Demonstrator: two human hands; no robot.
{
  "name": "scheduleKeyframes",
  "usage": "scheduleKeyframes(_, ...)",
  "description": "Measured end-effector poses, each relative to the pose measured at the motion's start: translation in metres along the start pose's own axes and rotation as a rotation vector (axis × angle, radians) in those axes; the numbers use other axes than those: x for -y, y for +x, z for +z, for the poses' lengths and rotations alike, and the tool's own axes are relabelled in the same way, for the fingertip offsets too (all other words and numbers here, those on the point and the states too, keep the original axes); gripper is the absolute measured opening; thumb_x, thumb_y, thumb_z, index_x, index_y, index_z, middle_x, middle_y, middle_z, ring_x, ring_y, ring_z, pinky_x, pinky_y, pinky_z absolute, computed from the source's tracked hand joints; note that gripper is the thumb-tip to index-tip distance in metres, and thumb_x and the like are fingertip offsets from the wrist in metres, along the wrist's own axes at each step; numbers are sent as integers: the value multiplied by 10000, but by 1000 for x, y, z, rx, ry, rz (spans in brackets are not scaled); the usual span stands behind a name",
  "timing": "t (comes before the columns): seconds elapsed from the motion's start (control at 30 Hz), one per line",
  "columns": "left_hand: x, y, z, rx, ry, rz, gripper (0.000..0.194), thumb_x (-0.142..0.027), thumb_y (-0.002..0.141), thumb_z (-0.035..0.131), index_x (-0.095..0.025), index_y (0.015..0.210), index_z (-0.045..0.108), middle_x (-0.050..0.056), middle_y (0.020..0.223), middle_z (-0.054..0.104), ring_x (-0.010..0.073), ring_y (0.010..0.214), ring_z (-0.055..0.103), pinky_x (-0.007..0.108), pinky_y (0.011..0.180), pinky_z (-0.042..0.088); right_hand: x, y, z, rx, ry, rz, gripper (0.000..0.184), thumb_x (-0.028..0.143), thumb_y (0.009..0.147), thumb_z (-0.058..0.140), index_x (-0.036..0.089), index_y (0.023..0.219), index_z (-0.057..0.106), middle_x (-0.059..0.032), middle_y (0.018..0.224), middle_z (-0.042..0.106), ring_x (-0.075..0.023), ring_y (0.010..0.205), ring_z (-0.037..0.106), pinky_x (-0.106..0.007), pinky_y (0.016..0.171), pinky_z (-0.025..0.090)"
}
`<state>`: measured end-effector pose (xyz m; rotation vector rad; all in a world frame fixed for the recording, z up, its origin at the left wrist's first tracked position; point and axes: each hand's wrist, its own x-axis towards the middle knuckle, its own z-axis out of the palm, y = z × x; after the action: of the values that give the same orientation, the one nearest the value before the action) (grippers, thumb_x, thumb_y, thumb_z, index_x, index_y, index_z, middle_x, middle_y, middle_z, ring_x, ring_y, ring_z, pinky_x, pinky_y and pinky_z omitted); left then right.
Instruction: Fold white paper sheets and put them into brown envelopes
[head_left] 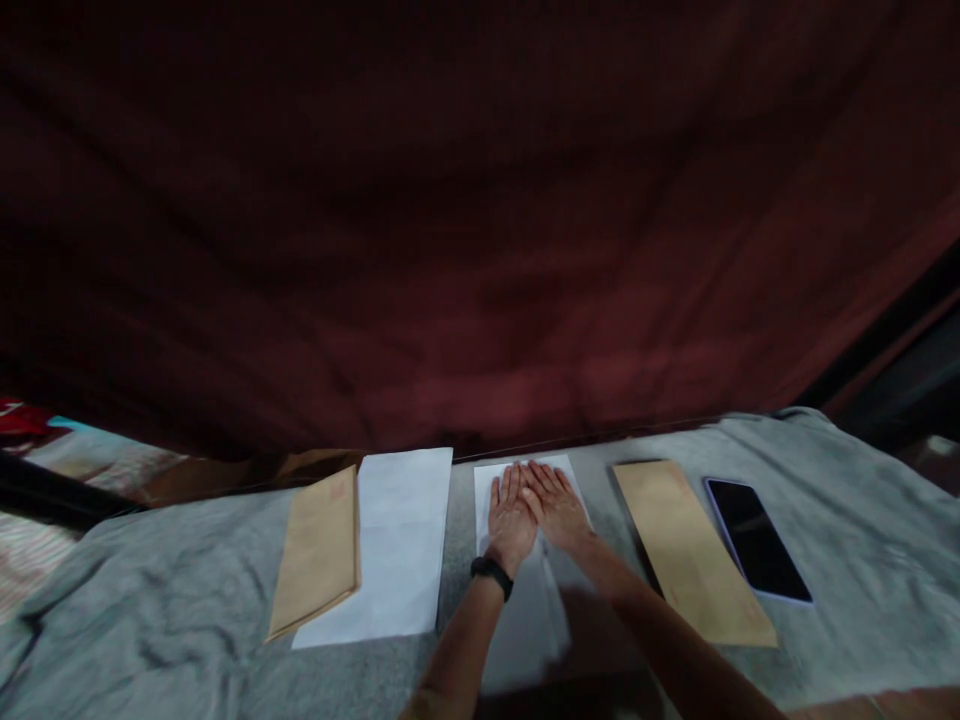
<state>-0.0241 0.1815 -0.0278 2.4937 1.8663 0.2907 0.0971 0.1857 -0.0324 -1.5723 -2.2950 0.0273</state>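
Observation:
A white sheet of paper (525,620) lies in front of me on the grey cloth, with what looks like a fold or crease running along it. My left hand (512,515) rests flat on its far part, fingers stretched out; a black band circles that wrist. Close against it, my right hand (556,505) also presses flat on the paper, its thumb side touching or overlapping the left hand. Neither hand grasps anything. The forearms and their shadow hide part of the sheet's near end.
To the left, brown envelopes (319,550) partly cover white paper sheets (405,540). On the right lie a brown envelope stack (690,550) and a phone (757,540) with a dark screen. Grey cloth (172,590) covers the surface; a dark red curtain (480,300) hangs behind it.

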Motion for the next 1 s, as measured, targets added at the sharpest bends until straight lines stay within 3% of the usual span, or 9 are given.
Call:
scheduleKeyframes(0.2,9,-3,6,-75,13,-21,565,-216,989,277,-137,1539,376,87,1603,384,220,1515,276,453,1244,261,-6,-6,15,-65,-49,75,517,372,1064,280,167,1510,443,-90,1572,416,-236,1455,387,-449,1215,251)
scheduleKeyframes(0.47,47,-13,-4,-89,91,-169,559,-278,1012,281,-137,1548,359,98,1603,377,213,1510,288,434,1244,239,-16,-8,25,-149,-138,168,552,430,1057,293,167,1525,422,-131,1551,444,-262,1434,419,-472,1186,289)
scheduleKeyframes(0.77,49,-16,-2,-95,72,-223,578,-292,1008,290,-106,1553,340,132,1599,373,245,1508,292,461,1247,225,-46,-29,12,-203,-172,236,610,428,1061,229,63,1515,410,-187,1524,465,-303,1411,444,-497,1162,320)
scheduleKeyframes(0.9,49,-16,-1,-120,77,-218,580,-294,1002,292,-110,1549,350,129,1592,383,252,1502,307,483,1237,248,-33,-36,5,-242,-171,278,574,369,1061,249,42,1498,428,-217,1505,480,-323,1388,473,-528,1156,325)
scheduleKeyframes(1.0,49,-16,-3,-120,93,-210,577,-287,1004,287,-80,1538,362,141,1591,379,255,1505,299,479,1237,245,-5,-45,2,-187,-132,186,544,365,1055,309,98,1517,417,-167,1548,444,-300,1424,431,-509,1185,301)
